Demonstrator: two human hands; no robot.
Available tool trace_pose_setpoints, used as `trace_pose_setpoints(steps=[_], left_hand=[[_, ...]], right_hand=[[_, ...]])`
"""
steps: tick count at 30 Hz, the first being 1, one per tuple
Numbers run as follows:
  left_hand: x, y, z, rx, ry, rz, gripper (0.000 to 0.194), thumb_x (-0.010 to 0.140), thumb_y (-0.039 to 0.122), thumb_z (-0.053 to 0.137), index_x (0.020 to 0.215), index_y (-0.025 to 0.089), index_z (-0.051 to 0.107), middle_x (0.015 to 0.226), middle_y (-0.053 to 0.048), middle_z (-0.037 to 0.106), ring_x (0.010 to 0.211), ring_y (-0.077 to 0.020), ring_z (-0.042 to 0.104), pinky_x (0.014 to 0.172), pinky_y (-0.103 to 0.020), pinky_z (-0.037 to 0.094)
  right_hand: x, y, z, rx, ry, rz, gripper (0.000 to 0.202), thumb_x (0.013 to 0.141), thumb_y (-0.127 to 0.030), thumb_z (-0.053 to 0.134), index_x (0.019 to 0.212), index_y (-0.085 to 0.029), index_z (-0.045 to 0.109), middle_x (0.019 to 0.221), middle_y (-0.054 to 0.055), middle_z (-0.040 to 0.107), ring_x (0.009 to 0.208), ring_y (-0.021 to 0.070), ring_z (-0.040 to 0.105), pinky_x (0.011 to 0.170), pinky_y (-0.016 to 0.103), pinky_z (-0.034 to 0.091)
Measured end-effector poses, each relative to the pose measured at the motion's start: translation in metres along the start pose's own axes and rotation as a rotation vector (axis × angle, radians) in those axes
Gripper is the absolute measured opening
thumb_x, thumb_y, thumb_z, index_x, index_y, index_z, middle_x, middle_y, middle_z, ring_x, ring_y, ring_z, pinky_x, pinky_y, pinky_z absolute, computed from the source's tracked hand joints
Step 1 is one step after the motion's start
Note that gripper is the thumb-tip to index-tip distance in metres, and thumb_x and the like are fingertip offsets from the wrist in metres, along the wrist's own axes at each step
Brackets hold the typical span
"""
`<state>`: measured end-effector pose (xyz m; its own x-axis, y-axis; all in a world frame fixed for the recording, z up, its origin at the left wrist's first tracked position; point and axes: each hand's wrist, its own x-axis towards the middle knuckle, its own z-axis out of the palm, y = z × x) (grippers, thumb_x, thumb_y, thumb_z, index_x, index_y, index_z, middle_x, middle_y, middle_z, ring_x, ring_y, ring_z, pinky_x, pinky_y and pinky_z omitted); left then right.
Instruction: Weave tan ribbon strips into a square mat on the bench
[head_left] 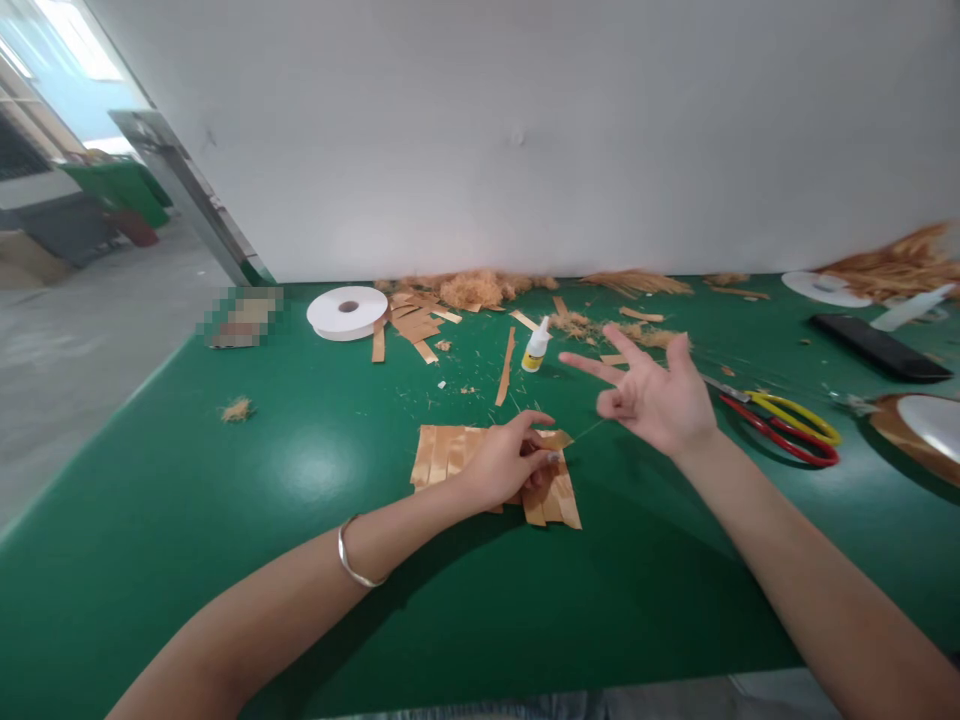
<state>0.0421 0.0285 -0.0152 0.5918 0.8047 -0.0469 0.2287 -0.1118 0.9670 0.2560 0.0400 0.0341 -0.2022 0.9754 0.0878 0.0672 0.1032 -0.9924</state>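
While the green desk (187, 520) runs out to its left edge beside the grey floor (67, 340) and back to the white wall (525, 130), we have a wide bare stretch near us and to the left. The clutter sits farther off: a white tape roll (347, 312), a glue bottle (535, 346), cut strips (415, 325) and scissors (784, 420) to the right. Our left hand (504, 462) rests on the tan woven mat (450, 455), its fingers (541, 420) curled and pinching the mat's right part, just at the loose strip ends. Our right hand (651, 395) hovers above the desk, just right of the mat and clear of it, fingers (585, 366) spread wide; whether a thin thread runs from it, we cannot tell.
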Motion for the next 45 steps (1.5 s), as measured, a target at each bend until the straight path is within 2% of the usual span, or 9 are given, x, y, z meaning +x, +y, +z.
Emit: trace_pose_setpoints(steps=[2, 4, 10, 16, 24, 30, 35, 42, 45], left_hand=[[0.0, 0.001, 0.0, -0.009, 0.003, -0.003, 0.03, 0.085, 0.024, 0.06, 0.113, 0.018, 0.048, 0.073, 0.002, 0.063, 0.055, -0.0095, 0.06, 0.05, -0.02, 0.047], [-0.001, 0.002, 0.0, -0.018, 0.002, -0.004, 0.03, 0.085, 0.022, 0.059, 0.113, 0.018, 0.048, 0.073, 0.002, 0.063, 0.055, -0.009, 0.059, 0.05, -0.019, 0.046], [-0.001, 0.004, -0.001, -0.021, 0.011, 0.015, 0.029, 0.084, 0.019, 0.06, 0.111, 0.018, 0.048, 0.076, 0.002, 0.061, 0.055, -0.0082, 0.059, 0.049, -0.018, 0.046], [-0.001, 0.003, 0.0, -0.03, 0.004, 0.004, 0.03, 0.084, 0.021, 0.06, 0.111, 0.018, 0.048, 0.073, 0.002, 0.061, 0.053, -0.0091, 0.059, 0.047, -0.019, 0.047], [-0.003, 0.014, -0.001, -0.025, -0.006, -0.078, 0.03, 0.086, 0.019, 0.058, 0.113, 0.019, 0.047, 0.073, 0.003, 0.059, 0.052, -0.0081, 0.057, 0.04, -0.016, 0.046], [-0.002, 0.013, 0.0, -0.046, -0.006, -0.094, 0.029, 0.085, 0.018, 0.058, 0.113, 0.019, 0.047, 0.075, 0.002, 0.059, 0.049, -0.007, 0.055, 0.04, -0.016, 0.046], [-0.001, 0.011, -0.001, -0.019, 0.003, -0.08, 0.031, 0.084, 0.019, 0.059, 0.113, 0.019, 0.047, 0.08, 0.001, 0.061, 0.051, -0.007, 0.057, 0.042, -0.017, 0.046], [-0.002, 0.011, 0.0, -0.04, 0.011, -0.065, 0.03, 0.084, 0.017, 0.058, 0.112, 0.019, 0.046, 0.077, 0.002, 0.061, 0.05, -0.0069, 0.055, 0.042, -0.016, 0.044], [-0.002, 0.011, 0.0, -0.024, 0.01, -0.058, 0.03, 0.084, 0.017, 0.059, 0.111, 0.019, 0.047, 0.073, 0.003, 0.059, 0.048, -0.0063, 0.054, 0.041, -0.015, 0.042]], right_hand=[[-0.001, -0.001, 0.0, 0.047, -0.001, 0.018, 0.079, 0.084, -0.068, -0.007, 0.145, -0.029, 0.027, 0.097, 0.011, 0.066, 0.032, 0.0078, 0.026, 0.038, 0.028, 0.027], [-0.001, 0.001, -0.001, 0.027, -0.009, -0.018, 0.074, 0.084, -0.073, 0.011, 0.138, -0.029, 0.037, 0.076, 0.002, 0.058, 0.036, 0.0075, 0.017, 0.038, 0.026, 0.021], [-0.001, 0.004, -0.006, -0.501, -0.015, -0.206, 0.086, 0.06, -0.061, 0.074, 0.134, -0.032, 0.04, 0.076, -0.001, 0.04, 0.059, 0.0129, 0.039, 0.049, 0.026, 0.038], [-0.003, 0.009, -0.008, -1.196, 0.068, -0.301, 0.067, 0.075, -0.056, 0.063, 0.135, -0.033, 0.042, 0.092, 0.007, 0.047, 0.081, 0.0246, 0.052, 0.067, 0.039, 0.048], [0.002, 0.02, -0.013, -1.632, 0.278, -0.474, 0.051, 0.087, -0.05, 0.051, 0.123, -0.016, 0.059, 0.085, 0.012, 0.063, 0.083, 0.0281, 0.052, 0.073, 0.038, 0.041], [0.004, 0.021, -0.013, -1.368, 0.379, -0.261, 0.059, 0.083, -0.064, 0.047, 0.098, -0.015, 0.074, 0.057, 0.009, 0.059, 0.069, 0.0257, 0.057, 0.063, 0.034, 0.039], [0.004, 0.012, -0.009, -0.693, 0.211, 0.114, 0.07, 0.084, -0.072, 0.031, 0.096, -0.017, 0.073, 0.039, 0.001, 0.049, 0.045, 0.0182, 0.05, 0.055, 0.032, 0.038], [0.005, 0.011, -0.013, 0.135, -0.096, 0.315, 0.086, 0.085, -0.075, 0.012, 0.106, -0.013, 0.069, 0.043, 0.006, 0.057, 0.073, 0.026, 0.066, 0.074, 0.038, 0.048], [0.003, 0.013, -0.014, 0.288, -0.12, 0.313, 0.086, 0.084, -0.075, 0.007, 0.112, -0.02, 0.066, 0.072, 0.01, 0.071, 0.101, 0.0286, 0.064, 0.084, 0.042, 0.047]])
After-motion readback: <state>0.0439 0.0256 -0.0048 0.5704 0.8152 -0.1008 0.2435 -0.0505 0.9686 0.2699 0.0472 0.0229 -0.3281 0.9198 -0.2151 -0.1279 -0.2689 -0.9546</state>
